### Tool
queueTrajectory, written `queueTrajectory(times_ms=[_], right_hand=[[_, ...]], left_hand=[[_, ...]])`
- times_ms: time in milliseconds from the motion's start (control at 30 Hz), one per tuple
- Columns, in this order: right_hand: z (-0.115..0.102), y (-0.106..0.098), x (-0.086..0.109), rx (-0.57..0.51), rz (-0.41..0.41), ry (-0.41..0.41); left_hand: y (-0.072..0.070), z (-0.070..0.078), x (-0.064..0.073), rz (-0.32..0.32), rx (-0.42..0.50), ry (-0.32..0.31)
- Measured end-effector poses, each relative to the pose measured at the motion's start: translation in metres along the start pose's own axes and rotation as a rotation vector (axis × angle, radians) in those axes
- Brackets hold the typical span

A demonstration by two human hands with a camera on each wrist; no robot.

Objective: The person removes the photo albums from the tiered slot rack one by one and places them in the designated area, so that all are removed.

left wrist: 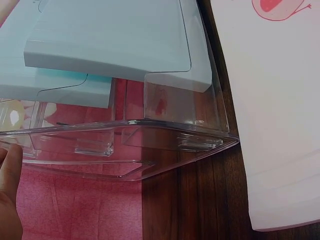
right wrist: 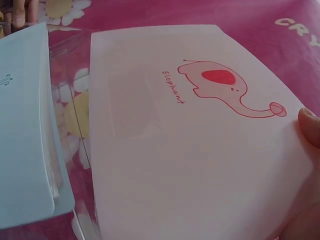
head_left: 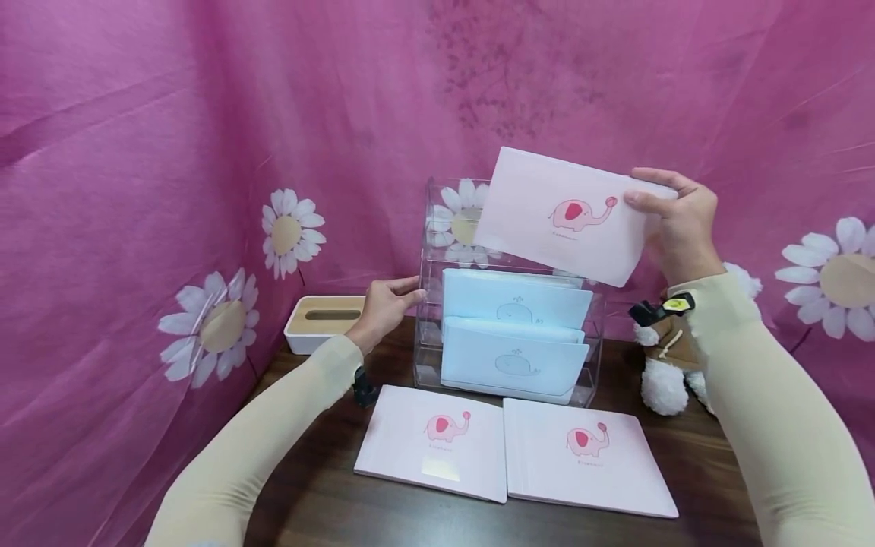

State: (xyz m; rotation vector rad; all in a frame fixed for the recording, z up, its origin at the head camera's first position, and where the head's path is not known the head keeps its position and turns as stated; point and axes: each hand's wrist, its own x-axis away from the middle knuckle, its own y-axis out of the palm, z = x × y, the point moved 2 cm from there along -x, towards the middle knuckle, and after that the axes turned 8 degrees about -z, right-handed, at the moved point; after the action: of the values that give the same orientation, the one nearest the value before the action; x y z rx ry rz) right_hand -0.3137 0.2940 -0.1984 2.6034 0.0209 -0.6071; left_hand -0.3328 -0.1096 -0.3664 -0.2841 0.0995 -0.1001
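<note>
Right hand (head_left: 689, 228), pink booklet (head_left: 574, 216) in grip

Tissue box (head_left: 317, 325), plush toy (head_left: 665, 380)

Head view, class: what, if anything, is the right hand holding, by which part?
A pale pink rectangular item printed with an elephant, near its upper right corner.

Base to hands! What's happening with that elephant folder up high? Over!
Right hand gripping raised elephant folder. Left hand holding clear rack at side. Blue whale folders sit lower in rack; nothing visibly in the way.
</note>
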Motion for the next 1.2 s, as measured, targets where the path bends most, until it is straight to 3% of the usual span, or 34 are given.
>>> queueTrajectory(times_ms=[200,567,1000,1067,1200], right_hand=[[-0.016,-0.018,0.007,-0.079,-0.017,-0.008],[-0.04,-0.063,0.026,-0.119,-0.051,-0.034],[-0.055,-0.117,0.05,-0.035,-0.104,0.01],[-0.056,-0.128,0.054,-0.032,-0.119,-0.005],[-0.056,-0.148,0.061,-0.046,-0.163,-0.118]], left_hand=[[0.001,0.0,0.0,-0.007,-0.001,0.008],[-0.003,0.001,0.003,-0.004,-0.007,0.011],[0.0,0.002,0.006,0.002,0.003,0.008],[0.001,0.002,0.006,0.001,0.002,0.007],[0.004,0.003,0.003,-0.007,-0.001,0.026]])
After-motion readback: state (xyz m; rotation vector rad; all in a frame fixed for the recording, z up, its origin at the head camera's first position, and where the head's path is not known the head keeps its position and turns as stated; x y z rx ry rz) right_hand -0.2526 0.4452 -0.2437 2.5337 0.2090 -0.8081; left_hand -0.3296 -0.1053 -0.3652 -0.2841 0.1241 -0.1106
